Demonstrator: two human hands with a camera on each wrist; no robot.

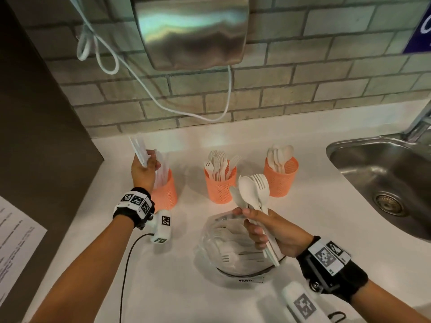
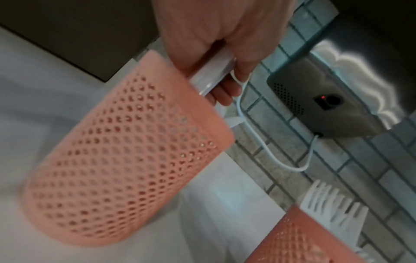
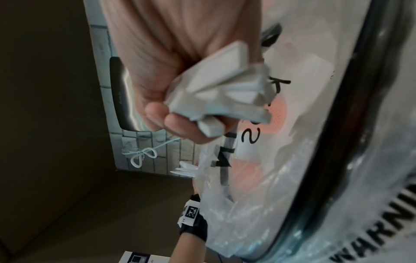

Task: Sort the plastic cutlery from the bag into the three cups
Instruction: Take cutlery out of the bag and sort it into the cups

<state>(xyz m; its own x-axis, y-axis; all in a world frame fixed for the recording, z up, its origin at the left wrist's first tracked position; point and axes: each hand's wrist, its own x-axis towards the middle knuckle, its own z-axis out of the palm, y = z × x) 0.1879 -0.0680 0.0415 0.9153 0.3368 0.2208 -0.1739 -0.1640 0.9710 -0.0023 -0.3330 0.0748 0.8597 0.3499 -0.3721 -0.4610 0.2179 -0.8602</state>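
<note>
Orange mesh cups stand in a row on the white counter (image 1: 303, 206). The left hand (image 1: 143, 170) curls its fingers around a few flat white knives (image 1: 138, 151), right above the left cup (image 1: 164, 193), which already has knives in it. The middle cup (image 1: 220, 185) is full of forks and the right cup (image 1: 281, 179) holds spoons. The right hand (image 1: 277, 234) grips a mixed bunch of cutlery (image 1: 253, 192) (spoons and forks together) over the clear bag (image 1: 235, 248), where more pieces wait. The knives look slippery and stick out at a slant, so they could miss the cup or bump its rim and tip it over. The tight bunch could also slide loose and drop.
</note>
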